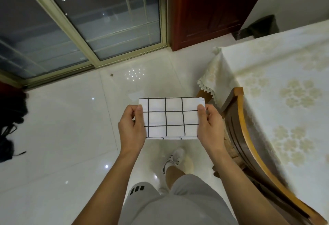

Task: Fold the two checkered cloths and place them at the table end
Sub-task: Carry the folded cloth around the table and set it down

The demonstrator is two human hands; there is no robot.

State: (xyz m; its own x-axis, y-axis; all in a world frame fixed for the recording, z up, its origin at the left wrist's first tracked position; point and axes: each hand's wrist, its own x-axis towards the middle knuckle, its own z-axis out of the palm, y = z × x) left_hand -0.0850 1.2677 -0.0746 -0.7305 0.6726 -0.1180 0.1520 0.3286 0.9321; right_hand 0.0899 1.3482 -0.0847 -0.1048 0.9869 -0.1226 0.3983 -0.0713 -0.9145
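Note:
A white cloth with a black grid point(171, 118) is folded into a small flat rectangle and held in the air above the floor, left of the table. My left hand point(132, 128) pinches its left edge with the thumb on top. Its right edge is pinched the same way by my right hand point(210, 127). Only one checkered cloth is in view. The table point(284, 91), covered by a cream flowered tablecloth, fills the right side.
A wooden chair point(243, 135) stands pushed against the table's near left side. Glossy white floor tiles point(62, 135) spread to the left and ahead. A glass sliding door point(89, 20) and a dark red wooden door point(210, 11) lie beyond. Dark objects point(10, 118) sit at far left.

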